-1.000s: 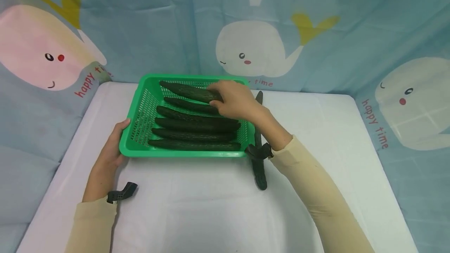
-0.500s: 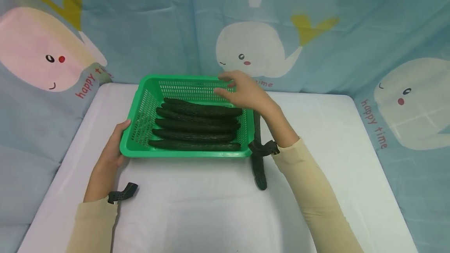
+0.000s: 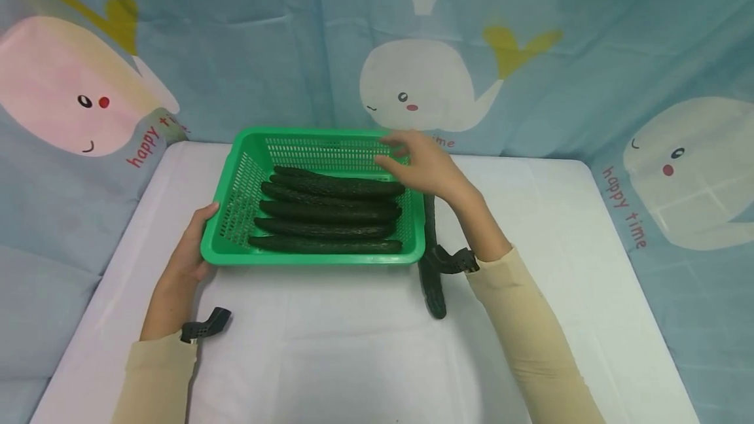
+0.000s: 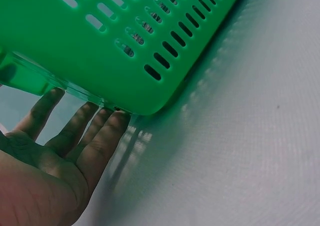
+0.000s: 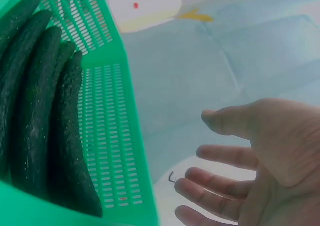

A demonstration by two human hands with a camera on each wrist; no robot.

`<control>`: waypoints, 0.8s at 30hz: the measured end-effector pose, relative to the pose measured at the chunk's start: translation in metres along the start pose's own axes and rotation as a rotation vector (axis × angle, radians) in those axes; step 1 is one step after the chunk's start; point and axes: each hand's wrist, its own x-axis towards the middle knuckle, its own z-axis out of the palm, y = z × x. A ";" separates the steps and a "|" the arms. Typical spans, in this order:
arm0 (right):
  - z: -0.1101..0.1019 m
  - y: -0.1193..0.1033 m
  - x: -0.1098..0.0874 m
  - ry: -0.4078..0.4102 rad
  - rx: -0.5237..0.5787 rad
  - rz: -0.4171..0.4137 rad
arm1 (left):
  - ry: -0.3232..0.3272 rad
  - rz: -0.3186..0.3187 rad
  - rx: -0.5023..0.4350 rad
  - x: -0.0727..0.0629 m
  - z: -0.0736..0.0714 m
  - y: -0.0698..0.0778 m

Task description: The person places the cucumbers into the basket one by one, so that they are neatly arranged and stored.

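A green plastic basket point(image 3: 312, 259) with slotted walls holds several dark green cucumbers point(image 3: 330, 212), lying side by side. At its left end, my left hand point(image 3: 190, 241) touches the wall from outside. Extended fingers point(image 4: 102, 148) meet the basket's edge with their tips in the left wrist view. My right hand point(image 3: 429, 163) hovers over the back right corner, fingers spread and holding nothing. The right wrist view shows its empty palm and fingers beside the rim. Another cucumber point(image 3: 432, 290) lies on the cloth along the basket's right side, partly hidden by the right wrist.
A white cloth point(image 3: 353, 345) covers the table under the basket. Behind and at both sides hangs a blue curtain point(image 3: 235, 70) printed with whales. Each wrist carries a small black camera, such as the left wrist camera point(image 3: 206, 324).
My right hand has let go of a cucumber, which now lies in the basket against the back of the row, and has drawn up and right. The left hand has stayed in place.
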 end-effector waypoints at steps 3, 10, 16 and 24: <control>-0.002 0.004 -0.008 0.012 0.021 0.020 | 0.008 -0.002 -0.002 0.001 0.001 0.000; -0.008 0.012 -0.030 0.075 0.010 0.044 | 0.003 0.004 0.000 0.001 0.001 0.001; -0.009 0.023 -0.041 0.132 0.028 0.022 | 0.001 -0.011 -0.003 -0.001 0.000 0.002; -0.004 0.037 -0.054 0.186 0.031 0.033 | -0.002 -0.011 -0.006 -0.002 0.002 0.003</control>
